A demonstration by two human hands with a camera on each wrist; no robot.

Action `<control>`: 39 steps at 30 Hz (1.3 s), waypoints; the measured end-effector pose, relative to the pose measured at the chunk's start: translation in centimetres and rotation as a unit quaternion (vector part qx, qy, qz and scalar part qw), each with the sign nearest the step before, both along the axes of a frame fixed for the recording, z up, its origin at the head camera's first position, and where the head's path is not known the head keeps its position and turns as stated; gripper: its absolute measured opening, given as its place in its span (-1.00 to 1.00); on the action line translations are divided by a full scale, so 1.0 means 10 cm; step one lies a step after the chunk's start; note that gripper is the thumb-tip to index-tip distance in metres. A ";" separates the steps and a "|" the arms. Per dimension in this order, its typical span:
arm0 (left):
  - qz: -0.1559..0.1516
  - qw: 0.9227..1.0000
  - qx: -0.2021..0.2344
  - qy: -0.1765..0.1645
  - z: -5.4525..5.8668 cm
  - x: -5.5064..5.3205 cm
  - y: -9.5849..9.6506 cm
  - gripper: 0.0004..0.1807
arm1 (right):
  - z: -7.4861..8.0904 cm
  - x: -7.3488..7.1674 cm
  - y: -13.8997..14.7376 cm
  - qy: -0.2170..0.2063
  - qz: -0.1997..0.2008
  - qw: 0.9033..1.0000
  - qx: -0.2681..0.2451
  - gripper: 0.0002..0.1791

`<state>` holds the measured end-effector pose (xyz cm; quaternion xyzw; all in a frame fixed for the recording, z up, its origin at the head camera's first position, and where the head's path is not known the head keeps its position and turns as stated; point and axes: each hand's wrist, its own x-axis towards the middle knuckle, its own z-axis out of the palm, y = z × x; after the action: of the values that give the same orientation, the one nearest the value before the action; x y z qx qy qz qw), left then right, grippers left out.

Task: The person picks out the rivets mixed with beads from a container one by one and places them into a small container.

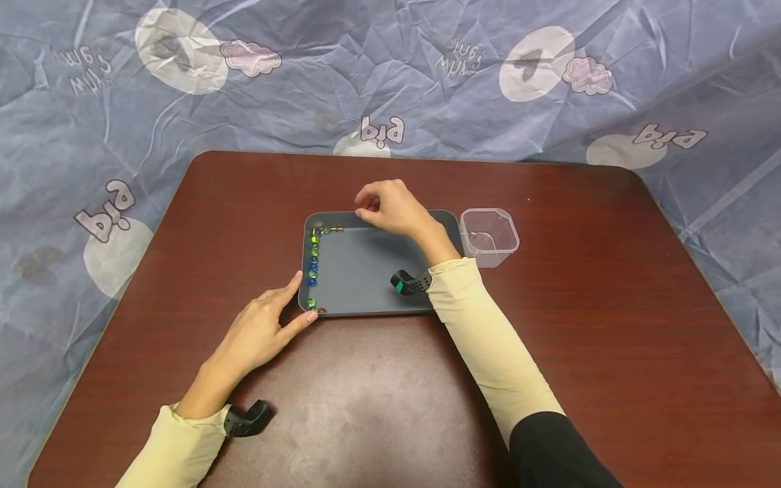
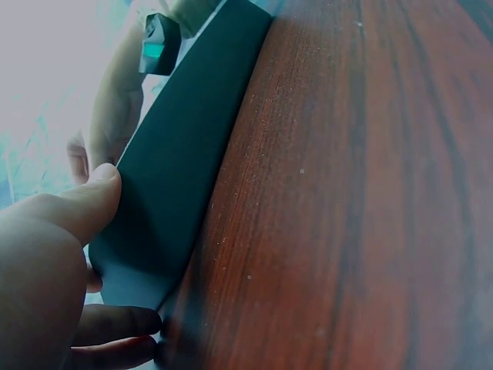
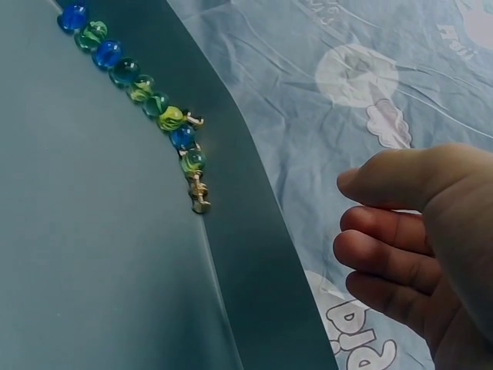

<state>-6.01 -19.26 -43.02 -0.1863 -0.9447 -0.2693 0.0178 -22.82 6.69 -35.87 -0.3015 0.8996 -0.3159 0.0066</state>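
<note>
Glass marbles [image 1: 314, 259] sit in gray tray [image 1: 366, 278], lined up along its left wall. Head view: blue, green and yellow-green ones, gap in the row toward the near end, more green at the near-left corner. Small brass-colored metal pieces [image 1: 337, 230] at the far wall, left end. Left hand [image 1: 256, 332] at the near-left corner, thumb and fingers spread apart, thumb on near rim, index finger along left rim. Right hand [image 1: 396, 207] raised over the tray's far side, fingers loosely bent. Clear plastic container [image 1: 488, 259] just beside the tray's right side, brass-colored bit showing in it. All on dark red-brown tabletop [image 1: 610, 305], patterned blue-gray cloth behind [image 1: 427, 88].

Left wrist view: left thumb presses top edge of tray's near wall, other fingertips low at the corner. Right hand past the tray, black wrist strap [image 2: 160, 42] showing.

Right wrist view: marble row meets the brass-colored pieces at far-left corner, touching or nearly so. Right thumb and fingertips apart, nothing between them, near far rim.
</note>
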 end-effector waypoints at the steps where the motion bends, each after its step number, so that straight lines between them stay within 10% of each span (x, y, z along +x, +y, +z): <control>1: 0.000 1.000 0.000 0.001 0.00 0.00 0.00 -0.16 | 0.00 0.00 -0.02 -0.002 0.003 1.000 0.001 -0.81; 39: 0.000 1.000 0.004 0.002 0.00 0.00 0.00 -0.17 | -0.29 -0.03 -0.68 -0.017 0.082 0.992 0.090 -0.82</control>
<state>-5.99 -19.27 -43.02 -0.1872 -0.9434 -0.2729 0.0207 -23.16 -0.11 -38.81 -0.3665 0.8966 -0.2370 0.0750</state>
